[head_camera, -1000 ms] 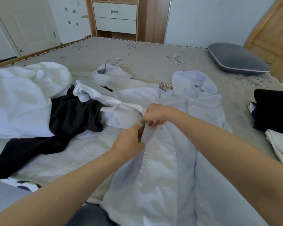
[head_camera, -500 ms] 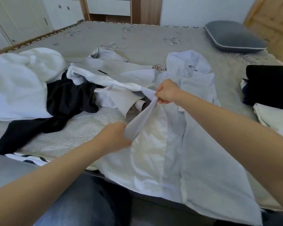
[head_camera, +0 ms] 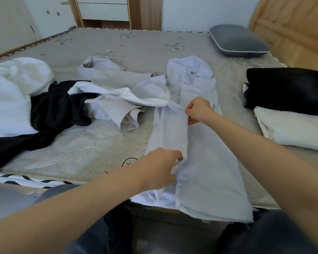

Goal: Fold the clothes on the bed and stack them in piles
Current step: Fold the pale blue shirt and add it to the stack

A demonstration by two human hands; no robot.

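Clothes cover the bed point(head_camera: 136, 44). Both hands pinch a white shirt point(head_camera: 206, 162) lying at the near edge, left hand point(head_camera: 160, 165) low, right hand point(head_camera: 198, 110) higher. Two folded items point(head_camera: 292, 110) sit stacked at right; an unfolded heap point(head_camera: 50, 105) remains at left.

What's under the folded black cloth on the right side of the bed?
The folded black cloth lies on a folded white cloth, which sticks out in front. A dark blue edge peeks out at its left. Anything further beneath is covered.
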